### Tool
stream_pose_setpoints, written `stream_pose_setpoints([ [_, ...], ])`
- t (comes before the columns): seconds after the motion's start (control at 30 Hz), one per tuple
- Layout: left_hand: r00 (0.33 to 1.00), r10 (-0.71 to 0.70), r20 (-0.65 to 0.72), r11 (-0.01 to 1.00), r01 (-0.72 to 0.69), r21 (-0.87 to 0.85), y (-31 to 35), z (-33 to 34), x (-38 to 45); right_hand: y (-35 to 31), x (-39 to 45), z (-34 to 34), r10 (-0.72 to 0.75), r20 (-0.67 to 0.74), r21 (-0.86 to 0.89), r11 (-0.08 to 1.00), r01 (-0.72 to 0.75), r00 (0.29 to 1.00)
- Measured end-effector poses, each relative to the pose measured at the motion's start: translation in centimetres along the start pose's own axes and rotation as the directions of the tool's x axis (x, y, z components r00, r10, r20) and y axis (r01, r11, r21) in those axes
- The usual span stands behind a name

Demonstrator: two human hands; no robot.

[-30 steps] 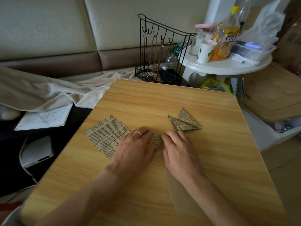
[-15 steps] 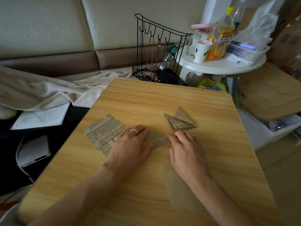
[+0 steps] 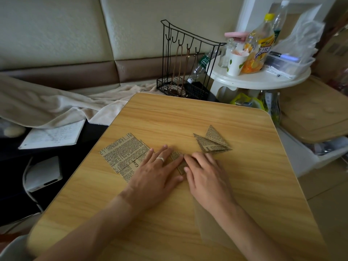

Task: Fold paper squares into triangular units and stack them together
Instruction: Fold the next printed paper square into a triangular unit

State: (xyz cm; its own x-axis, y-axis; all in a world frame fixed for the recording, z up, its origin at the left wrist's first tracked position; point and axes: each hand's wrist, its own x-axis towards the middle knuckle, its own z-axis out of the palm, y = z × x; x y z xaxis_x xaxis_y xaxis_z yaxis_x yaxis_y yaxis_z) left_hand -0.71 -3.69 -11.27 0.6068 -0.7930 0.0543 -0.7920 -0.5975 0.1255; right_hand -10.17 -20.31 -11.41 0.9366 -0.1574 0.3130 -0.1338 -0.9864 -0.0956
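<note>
- One wooden worktop (image 3: 188, 117) is seen, and it serves as the landmark for everything below.
- Two hands are laid near the worktop's middle, side by side with fingertips almost meeting.
- The left hand (image 3: 158, 172) is spread flat, fingers straight, and is pressed on a small paper piece (image 3: 178, 159); one ring (image 3: 160, 159) is worn on it.
- The right hand (image 3: 205, 174) is laid with fingers gently bent, fingertips pressed on the same paper piece; nothing is gripped by it.
- Only a small part of the paper piece is visible between the two hands, so its fold state cannot be told.
- A pile of flat newsprint squares (image 3: 122, 153) is spread left of the worktop's middle, partly under the left hand; at least two overlapping sheets can be counted, the exact number cannot be told.
- A cluster of folded triangular units (image 3: 212, 141) is placed right of the middle, just beyond the right hand; about two or three can be made out, nested together.
- One sheet of translucent paper (image 3: 209, 228) is lying at the worktop's near right part, under the right forearm.
- One black wire rack (image 3: 188, 59) is standing beyond the worktop's far edge.
- One round white side table (image 3: 259, 80) is seen beyond the far right corner.
</note>
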Motion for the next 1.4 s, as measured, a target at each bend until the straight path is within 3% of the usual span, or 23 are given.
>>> stream_pose_setpoints([
  [0.43, 0.996, -0.090, 0.013, 0.995, 0.089, 0.051, -0.1, 0.1, -0.3, 1.1, -1.0, -0.6, 0.050, -0.009, -0.047, 0.998, -0.050, 0.999],
  [0.7, 0.998, -0.061, 0.014, 0.998, 0.061, 0.009, 0.3, 0.0, -0.1, 0.9, -0.3, -1.0, 0.129, -0.118, -0.070, 0.988, -0.138, 0.985],
  [1.0, 0.999, -0.019, -0.043, 0.996, 0.015, -0.083, 0.3, -0.4, 0.3, 0.2, 1.7, -1.1, 0.280, 0.160, 0.146, 0.942, -0.303, 0.947],
  [1.17, 0.988, -0.065, -0.140, 0.973, 0.031, -0.229, 0.4, -0.8, 0.7, 0.7, 2.5, -1.4, 0.347, 0.229, 0.421, 0.807, -0.414, 0.909],
  [1.27, 0.972, -0.158, -0.176, 0.917, 0.078, -0.392, 0.8, -1.1, 0.9, 1.2, 2.7, -1.7, 0.392, 0.299, 0.584, 0.646, -0.491, 0.870],
  [1.4, 0.863, -0.483, -0.146, 0.584, 0.193, -0.789, 0.8, -2.3, 1.5, 1.6, 3.0, -2.5, 0.307, 0.455, 0.778, 0.321, -0.541, 0.836],
])
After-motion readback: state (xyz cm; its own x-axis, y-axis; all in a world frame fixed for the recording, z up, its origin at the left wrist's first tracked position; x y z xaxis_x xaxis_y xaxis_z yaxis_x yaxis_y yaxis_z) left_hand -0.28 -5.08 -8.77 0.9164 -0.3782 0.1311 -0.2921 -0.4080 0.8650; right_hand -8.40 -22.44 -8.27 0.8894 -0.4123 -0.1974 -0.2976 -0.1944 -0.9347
